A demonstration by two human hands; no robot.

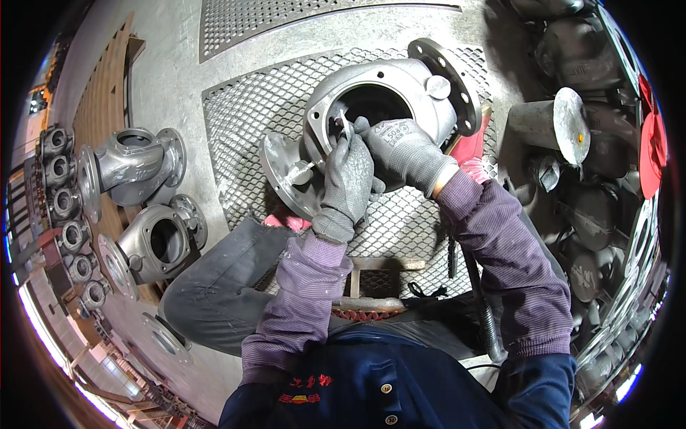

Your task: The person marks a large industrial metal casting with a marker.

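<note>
Metal workshop, grey flanged castings (137, 247) at left (some lined up), concrete floor (175, 79), mesh panel (232, 118)

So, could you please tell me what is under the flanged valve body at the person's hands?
Diamond-patterned metal mesh shows around the flanged valve body; whatever is directly beneath is covered by it.

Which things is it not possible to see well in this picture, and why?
All in the head view:
Interior of the grey casting: shadow, left hand and right hand partly hide it.
Pale piece at left hand: too small to identify.
Dark castings, right: shadow, overlap.
</note>
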